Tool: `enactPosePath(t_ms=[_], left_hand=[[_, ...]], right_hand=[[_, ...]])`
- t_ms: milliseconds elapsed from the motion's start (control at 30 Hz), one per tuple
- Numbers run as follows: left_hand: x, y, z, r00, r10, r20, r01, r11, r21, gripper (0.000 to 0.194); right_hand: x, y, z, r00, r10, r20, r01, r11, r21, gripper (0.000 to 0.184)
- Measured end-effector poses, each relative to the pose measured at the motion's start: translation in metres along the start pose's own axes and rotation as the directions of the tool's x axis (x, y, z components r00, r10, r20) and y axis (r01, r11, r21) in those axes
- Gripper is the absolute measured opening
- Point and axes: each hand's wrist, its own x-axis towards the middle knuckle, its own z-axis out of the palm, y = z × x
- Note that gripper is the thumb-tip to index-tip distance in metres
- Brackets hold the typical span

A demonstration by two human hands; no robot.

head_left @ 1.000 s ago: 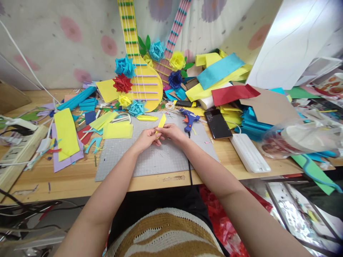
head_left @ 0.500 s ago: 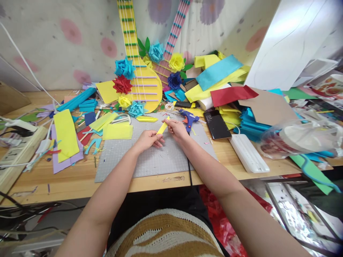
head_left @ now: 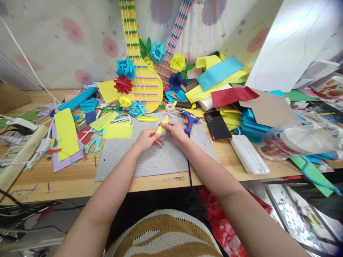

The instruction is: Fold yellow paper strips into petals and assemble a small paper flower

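Both hands meet over the grey cutting mat [head_left: 150, 160] and pinch a narrow yellow paper strip [head_left: 162, 125] between them. My left hand [head_left: 147, 139] grips the strip's lower end with closed fingers. My right hand [head_left: 174, 131] pinches its upper part, fingers closed around it. The strip slants up to the right, its tip pointing toward a blue glue gun [head_left: 189, 117] lying just right of the hands. Another folded yellow piece [head_left: 147, 119] lies on the mat behind the hands.
Paper guitars [head_left: 143, 76] with paper flowers lean on the wall behind. Yellow sheets [head_left: 118, 130], scissors [head_left: 121, 118] and scraps lie left. A black phone [head_left: 216, 125], a white power strip [head_left: 248, 154], piled coloured paper and a plastic bag [head_left: 302, 137] crowd the right. A black cord [head_left: 189, 167] crosses the mat.
The right hand slid up along the strip toward its tip, then came back a little toward the left hand. The left hand has kept its hold on the lower end.
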Motion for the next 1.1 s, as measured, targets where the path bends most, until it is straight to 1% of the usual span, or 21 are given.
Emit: enactPosePath(t_ms=[67, 133, 200, 267, 367, 433, 567, 633, 767, 900, 1000, 1100], left_hand=[[-0.001, 0.002, -0.001, 0.998, -0.015, 0.055, 0.014, 1.000, 0.007, 0.041], [-0.002, 0.004, 0.000, 0.998, 0.013, 0.067, -0.014, 1.000, 0.012, 0.046], [-0.001, 0.004, 0.003, 0.997, 0.069, 0.035, -0.069, 0.998, 0.012, 0.048], [0.001, 0.002, 0.006, 0.993, 0.116, -0.007, -0.116, 0.993, 0.023, 0.046], [0.006, -0.001, 0.010, 0.987, 0.149, -0.055, -0.148, 0.988, 0.033, 0.041], [0.008, -0.003, 0.010, 0.990, 0.126, -0.067, -0.126, 0.992, 0.010, 0.038], [0.009, 0.000, 0.010, 0.998, 0.006, -0.059, -0.008, 0.999, -0.038, 0.031], [0.007, 0.003, 0.011, 0.998, -0.034, -0.047, 0.031, 0.998, -0.054, 0.028], [0.003, 0.007, 0.015, 0.998, -0.045, -0.032, 0.043, 0.998, -0.049, 0.025], [0.001, 0.008, 0.015, 0.998, -0.046, -0.040, 0.045, 0.999, -0.007, 0.022], [-0.001, 0.010, 0.015, 0.998, -0.069, -0.012, 0.069, 0.998, -0.009, 0.022], [-0.003, 0.011, 0.013, 0.997, -0.072, 0.021, 0.073, 0.996, -0.047, 0.025]], right_hand=[[-0.001, 0.000, 0.000, 1.000, -0.005, 0.005, 0.005, 1.000, -0.029, 0.036], [-0.002, -0.001, 0.000, 1.000, -0.001, 0.031, 0.003, 0.998, -0.060, 0.035], [-0.002, -0.002, 0.001, 0.998, 0.003, 0.060, 0.001, 0.998, -0.064, 0.035], [-0.002, -0.001, 0.002, 0.997, 0.003, 0.076, 0.000, 0.999, -0.048, 0.037], [0.000, 0.002, 0.003, 0.998, 0.005, 0.058, -0.004, 1.000, -0.027, 0.039], [0.001, 0.002, 0.003, 0.999, 0.010, 0.034, -0.010, 1.000, -0.016, 0.040], [0.000, 0.000, 0.002, 1.000, -0.002, -0.006, 0.002, 1.000, -0.003, 0.038], [0.000, -0.001, 0.000, 1.000, -0.010, -0.030, 0.010, 1.000, 0.016, 0.037], [0.002, -0.004, -0.005, 0.996, 0.003, -0.084, 0.005, 0.995, 0.100, 0.035], [0.004, -0.006, -0.011, 0.997, 0.028, -0.076, -0.014, 0.984, 0.180, 0.036], [0.005, -0.008, -0.014, 0.994, 0.030, -0.109, -0.008, 0.980, 0.199, 0.034], [0.005, -0.010, -0.016, 0.990, 0.040, -0.137, -0.010, 0.976, 0.217, 0.030]])
